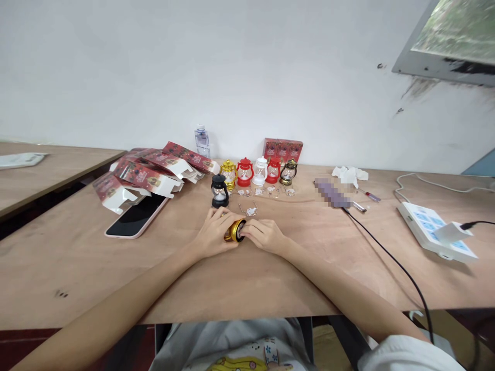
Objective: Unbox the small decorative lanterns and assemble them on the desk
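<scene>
Both my hands meet at the middle of the wooden table (77,257). My left hand (214,232) is wrapped around a small gold toy lantern (234,230) lying on its side. My right hand (264,234) pinches at the lantern's dark base end. Just beyond them stands a black toy lantern (219,191), and a small wire handle part (249,210) lies on the table. Further back is a row of little lanterns: gold (229,172), red (244,172), white (260,171), another red (273,170) and a bronze one (288,172), with several small metal parts (266,191) in front.
Flattened red-and-white cartons (147,172) are piled at the left beside a dark-screened phone (135,217). Red boxes (283,149) and a clear bottle (201,140) stand by the wall. At the right are white scraps (349,174), a screwdriver (369,195), a black cable (390,257) and a white power strip (435,232).
</scene>
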A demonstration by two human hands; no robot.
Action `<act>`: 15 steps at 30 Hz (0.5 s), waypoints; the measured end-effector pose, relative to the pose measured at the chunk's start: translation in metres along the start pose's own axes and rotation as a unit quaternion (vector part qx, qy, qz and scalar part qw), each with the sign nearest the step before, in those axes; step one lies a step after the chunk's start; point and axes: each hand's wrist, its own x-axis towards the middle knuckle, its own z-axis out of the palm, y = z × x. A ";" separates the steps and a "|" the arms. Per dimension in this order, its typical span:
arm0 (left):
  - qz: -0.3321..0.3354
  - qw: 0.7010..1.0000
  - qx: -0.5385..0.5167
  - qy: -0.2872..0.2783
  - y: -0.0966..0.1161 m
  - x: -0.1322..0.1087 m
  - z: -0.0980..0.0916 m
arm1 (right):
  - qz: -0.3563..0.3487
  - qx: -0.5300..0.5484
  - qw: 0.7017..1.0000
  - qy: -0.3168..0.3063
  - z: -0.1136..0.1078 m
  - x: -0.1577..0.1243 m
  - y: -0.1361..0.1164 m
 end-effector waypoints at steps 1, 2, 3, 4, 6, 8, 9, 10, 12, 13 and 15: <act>-0.001 1.000 -0.004 0.003 0.000 0.000 0.000 | -0.001 0.001 1.000 0.007 0.000 0.000 0.000; -0.001 1.000 -0.008 0.006 0.001 0.000 -0.001 | -0.001 0.001 1.000 0.017 -0.001 0.000 -0.001; -0.001 1.000 -0.012 0.009 0.002 0.000 -0.001 | -0.002 0.003 1.000 0.029 -0.001 0.001 -0.001; -0.001 1.000 -0.015 0.011 0.002 0.000 -0.002 | -0.003 0.005 0.999 0.039 -0.001 0.001 -0.001; -0.004 1.000 -0.020 0.010 0.003 0.000 -0.003 | -0.002 0.007 0.999 0.045 -0.002 0.002 -0.002; -0.009 1.000 -0.023 0.005 0.004 0.000 -0.004 | 0.002 0.006 0.999 0.035 -0.002 0.002 -0.002; -0.011 1.000 -0.024 0.003 0.004 0.000 -0.004 | 0.003 0.004 1.000 0.029 -0.002 0.001 -0.001; -0.014 1.000 -0.024 0.002 0.004 0.000 -0.004 | 0.003 0.003 1.000 0.025 -0.001 0.001 -0.001; -0.018 1.000 -0.025 0.004 0.004 0.000 -0.004 | -0.001 -0.003 1.000 0.024 -0.001 0.000 -0.001; -0.019 1.000 -0.024 0.005 0.004 0.000 -0.004 | -0.003 -0.008 1.000 0.025 -0.001 -0.001 -0.001; -0.018 1.000 -0.023 0.007 0.003 0.000 -0.003 | -0.006 -0.023 0.999 0.027 -0.001 -0.001 -0.001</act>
